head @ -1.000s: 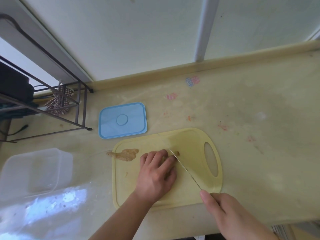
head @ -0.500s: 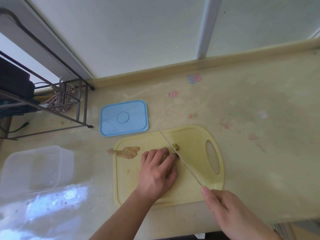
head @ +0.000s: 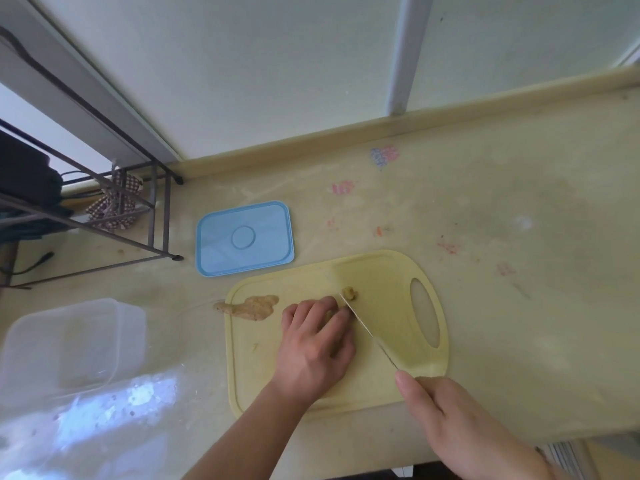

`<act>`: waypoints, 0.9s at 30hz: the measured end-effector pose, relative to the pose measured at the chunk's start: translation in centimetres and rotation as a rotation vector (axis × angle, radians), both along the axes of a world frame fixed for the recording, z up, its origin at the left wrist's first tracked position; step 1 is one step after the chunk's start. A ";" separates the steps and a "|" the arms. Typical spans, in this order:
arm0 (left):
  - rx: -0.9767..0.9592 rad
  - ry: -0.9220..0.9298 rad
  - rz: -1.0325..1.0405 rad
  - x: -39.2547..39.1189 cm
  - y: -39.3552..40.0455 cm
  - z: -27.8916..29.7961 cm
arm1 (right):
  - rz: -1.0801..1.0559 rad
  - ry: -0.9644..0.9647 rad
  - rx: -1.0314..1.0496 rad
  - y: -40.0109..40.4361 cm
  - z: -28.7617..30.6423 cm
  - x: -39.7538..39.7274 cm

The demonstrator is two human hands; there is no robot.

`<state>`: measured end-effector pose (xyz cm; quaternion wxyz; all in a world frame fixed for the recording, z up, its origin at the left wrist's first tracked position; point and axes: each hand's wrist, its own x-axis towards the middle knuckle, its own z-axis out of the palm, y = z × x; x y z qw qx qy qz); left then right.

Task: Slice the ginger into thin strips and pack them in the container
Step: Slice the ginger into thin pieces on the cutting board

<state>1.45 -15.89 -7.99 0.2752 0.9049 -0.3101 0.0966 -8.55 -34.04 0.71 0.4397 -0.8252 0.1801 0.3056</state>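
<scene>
- head view, centre and lower centre of the frame: a pale yellow cutting board [head: 388, 271] lies on the cream counter [head: 519, 209], its oval handle hole toward the right.
- the left hand [head: 313, 344] sits on the middle of the board, fingers curled down over a piece of ginger [head: 331, 311] and pinning it; only a sliver of that piece shows between the fingertips.
- the right hand [head: 446, 420], lower right of the frame, is clenched around the handle of a knife [head: 367, 329]; the handle itself is hidden inside the fist.
- the thin blade runs up and to the left from that hand, its edge down on the board right against the left hand's fingertips.
- a small cut-off bit of ginger [head: 349, 293] lies on the board just on the far side of the blade, upper centre of the board.
- a larger uncut ginger piece [head: 251, 307] rests on the board's left edge, one end poking out over the counter.
- a tiny scrap [head: 254, 347] lies on the board below it.
- left of the frame: a clear plastic container [head: 65, 344] stands on the counter, well apart from the board; whether anything is in it cannot be told.
- above the board's left corner: a light blue lid [head: 244, 239] lies flat on the counter, near the board but not touching.
- upper left: a dark metal rack [head: 152, 216] with a checked cloth [head: 114, 202] behind its bars.
</scene>
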 end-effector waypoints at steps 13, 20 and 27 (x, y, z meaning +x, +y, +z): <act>-0.046 0.035 -0.090 -0.2 1.2 0.5 | 0.050 -0.029 0.045 -2.5 0.1 -0.6; -0.019 -0.017 -0.047 -0.9 2.1 0.6 | 0.088 0.151 0.137 -5.2 -0.2 0.0; -0.018 0.026 -0.033 -1.0 2.2 0.1 | 0.000 0.244 0.259 -8.4 0.6 3.5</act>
